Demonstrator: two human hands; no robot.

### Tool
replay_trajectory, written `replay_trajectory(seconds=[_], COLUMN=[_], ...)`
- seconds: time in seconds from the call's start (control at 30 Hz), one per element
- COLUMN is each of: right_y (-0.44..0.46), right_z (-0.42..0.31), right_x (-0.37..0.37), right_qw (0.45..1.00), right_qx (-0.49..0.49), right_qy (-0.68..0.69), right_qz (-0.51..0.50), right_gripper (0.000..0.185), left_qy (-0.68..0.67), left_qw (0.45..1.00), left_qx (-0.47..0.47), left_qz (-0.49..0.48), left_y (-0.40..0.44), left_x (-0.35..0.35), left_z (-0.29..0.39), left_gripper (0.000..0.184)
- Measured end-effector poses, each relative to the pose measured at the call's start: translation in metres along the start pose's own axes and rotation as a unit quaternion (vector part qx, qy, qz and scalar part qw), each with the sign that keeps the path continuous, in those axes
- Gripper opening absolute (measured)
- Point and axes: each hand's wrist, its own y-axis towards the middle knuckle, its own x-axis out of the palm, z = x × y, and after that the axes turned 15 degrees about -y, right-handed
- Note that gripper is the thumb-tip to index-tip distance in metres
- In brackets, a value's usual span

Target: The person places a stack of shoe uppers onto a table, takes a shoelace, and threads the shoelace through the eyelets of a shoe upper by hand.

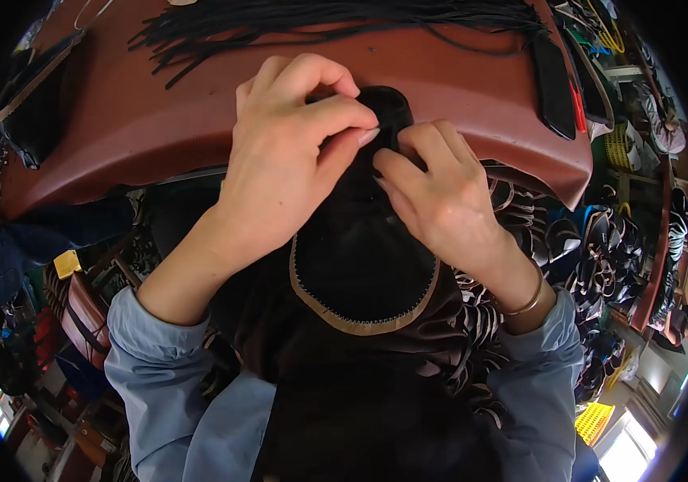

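Observation:
A black shoe upper (364, 265) lies lengthwise over the near edge of the table and my lap. Its wide, rounded end points toward me, with a tan edge and pale zigzag stitching. The narrower end (387, 103) rests against the table. From the left, my left hand (288, 136) is closed, with thumb and index finger pinched over the narrow part. My right hand (444, 185) is closed too, its fingers curled against the right side of the same part, slightly nearer to me. Whatever small piece sits between the fingertips is hidden.
A reddish-brown covered table (199, 104) spans the front. Long thin black strips (344, 24) lie in a bundle across its back. A flat black piece (551, 84) hangs at the right edge, near something red (577, 108). Many shoes (601, 241) are piled at right.

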Motion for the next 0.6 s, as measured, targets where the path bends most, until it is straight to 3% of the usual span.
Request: replay_trajectory(seconds=[0.03, 0.07, 0.27, 0.6], right_y=[-0.004, -0.009, -0.023, -0.021], right_z=[0.006, 0.014, 0.026, 0.024], right_x=[0.006, 0.010, 0.029, 0.026], right_qw=[0.998, 0.996, 0.990, 0.989], right_qx=[-0.006, -0.026, -0.058, -0.056], right_qy=[0.043, 0.062, 0.082, 0.073], right_qz=[0.043, 0.061, 0.103, 0.113], right_gripper=[0.019, 0.027, 0.030, 0.031], left_qy=[-0.001, 0.034, 0.081, 0.086], left_qw=[1.000, 0.999, 0.994, 0.991], left_qx=[-0.002, -0.001, 0.011, 0.009], left_qz=[0.004, -0.017, -0.067, -0.100], left_y=[-0.001, -0.003, -0.001, 0.010], left_x=[0.003, 0.007, 0.016, 0.026], left_z=[0.000, 0.003, 0.005, 0.004], left_gripper=[0.012, 0.011, 0.008, 0.005])
